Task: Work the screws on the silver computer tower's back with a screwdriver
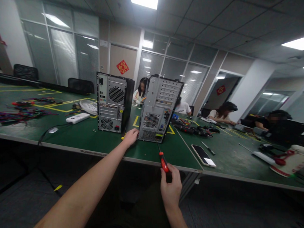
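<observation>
Two desktop computer towers stand upright with their rear panels toward me: the left tower point(108, 109) and the right tower point(151, 104), which leans slightly in the tilted view. My left hand point(131, 137) is closed at the lower left edge of the right tower; its fingertips are partly hidden, and I cannot tell what they grip. Just left of that hand, a small yellow object point(123, 138) peeks out. My right hand point(172, 180) grips the red handle of a screwdriver point(163, 160). Its thin shaft points up toward the tower's bottom, near the table's front edge.
On the green table point(113, 147) a white power strip point(78, 118) and tangled cables point(21, 114) lie left. To the right are a phone point(203, 155), a dark-handled tool point(208, 148) and black cables point(198, 130). Several people sit across and to the right.
</observation>
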`<state>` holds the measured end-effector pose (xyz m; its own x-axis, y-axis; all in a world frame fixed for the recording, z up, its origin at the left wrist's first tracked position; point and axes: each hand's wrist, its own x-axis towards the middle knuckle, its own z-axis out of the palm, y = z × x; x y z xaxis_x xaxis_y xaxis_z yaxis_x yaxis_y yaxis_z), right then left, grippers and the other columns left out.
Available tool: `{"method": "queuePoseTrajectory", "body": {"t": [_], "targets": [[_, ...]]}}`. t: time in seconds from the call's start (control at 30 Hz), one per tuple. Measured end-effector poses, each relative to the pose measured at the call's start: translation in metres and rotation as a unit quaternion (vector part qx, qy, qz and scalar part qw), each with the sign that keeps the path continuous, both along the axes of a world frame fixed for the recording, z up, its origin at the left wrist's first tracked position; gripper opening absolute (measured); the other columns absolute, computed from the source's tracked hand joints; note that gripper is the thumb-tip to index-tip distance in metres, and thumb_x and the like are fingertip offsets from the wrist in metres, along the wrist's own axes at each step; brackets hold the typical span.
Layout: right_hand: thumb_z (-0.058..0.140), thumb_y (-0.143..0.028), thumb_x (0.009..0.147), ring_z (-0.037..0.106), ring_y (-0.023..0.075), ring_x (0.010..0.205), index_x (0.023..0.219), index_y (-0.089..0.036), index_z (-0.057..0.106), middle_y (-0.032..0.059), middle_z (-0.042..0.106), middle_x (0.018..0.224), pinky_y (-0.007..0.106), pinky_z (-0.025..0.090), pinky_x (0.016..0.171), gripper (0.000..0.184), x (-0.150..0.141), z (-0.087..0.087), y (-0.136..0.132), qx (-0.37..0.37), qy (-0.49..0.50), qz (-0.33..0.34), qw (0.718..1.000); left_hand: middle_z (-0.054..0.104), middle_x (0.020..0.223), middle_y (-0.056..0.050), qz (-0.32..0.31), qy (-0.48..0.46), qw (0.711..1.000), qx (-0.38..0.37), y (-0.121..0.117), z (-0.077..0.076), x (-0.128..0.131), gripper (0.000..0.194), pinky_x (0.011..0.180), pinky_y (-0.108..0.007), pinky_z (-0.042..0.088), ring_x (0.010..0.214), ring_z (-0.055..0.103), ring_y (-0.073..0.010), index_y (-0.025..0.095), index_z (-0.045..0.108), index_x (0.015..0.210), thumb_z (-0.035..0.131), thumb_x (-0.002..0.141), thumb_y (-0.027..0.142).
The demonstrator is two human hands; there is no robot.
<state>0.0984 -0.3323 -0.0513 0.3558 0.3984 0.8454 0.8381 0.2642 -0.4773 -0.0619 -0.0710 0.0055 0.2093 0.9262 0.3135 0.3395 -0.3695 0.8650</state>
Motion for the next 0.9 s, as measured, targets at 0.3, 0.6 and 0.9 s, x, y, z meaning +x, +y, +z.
{"method": "queuePoseTrajectory", "body": {"t": [0.3, 0.6, 0.9], "targets": [[0.056, -0.028, 0.103, 0.067, 0.0253, 0.117, 0.123, -0.019, 0.072, 0.0135, 0.069, 0.125, 0.043, 0.054, 0.101, 0.027, 0.0001, -0.0040, 0.0002, -0.002, -0.020, 0.001, 1.000, 0.076, 0.092, -0.005, -0.004, -0.005, 1.000, -0.001, 0.0067, -0.0055, 0.0025, 0.026, 0.078, -0.029, 0.051, 0.090, 0.070, -0.0211, 0.022, 0.072, 0.087, 0.048, 0.093, 0.032], [0.066, -0.033, 0.098, 0.071, 0.0247, 0.103, 0.115, -0.018, 0.071, 0.0115, 0.073, 0.109, 0.040, 0.058, 0.092, 0.023, 0.0015, -0.0038, 0.0009, 0.005, -0.011, -0.008, 1.000, 0.075, 0.092, -0.006, -0.014, -0.007, 1.000, -0.003, 0.0070, -0.0055, 0.0018, 0.027, 0.076, -0.029, 0.052, 0.090, 0.069, -0.0212, 0.022, 0.071, 0.088, 0.047, 0.092, 0.033], [0.051, -0.023, 0.104, 0.065, 0.0251, 0.123, 0.129, -0.020, 0.070, 0.0140, 0.068, 0.131, 0.045, 0.054, 0.104, 0.032, 0.0045, -0.0064, -0.0002, -0.012, -0.036, -0.007, 0.999, 0.075, 0.093, -0.006, -0.024, -0.016, 1.000, -0.009, 0.0099, -0.0086, 0.0018, 0.028, 0.077, -0.028, 0.053, 0.091, 0.070, -0.0206, 0.022, 0.072, 0.091, 0.047, 0.094, 0.034]]}}
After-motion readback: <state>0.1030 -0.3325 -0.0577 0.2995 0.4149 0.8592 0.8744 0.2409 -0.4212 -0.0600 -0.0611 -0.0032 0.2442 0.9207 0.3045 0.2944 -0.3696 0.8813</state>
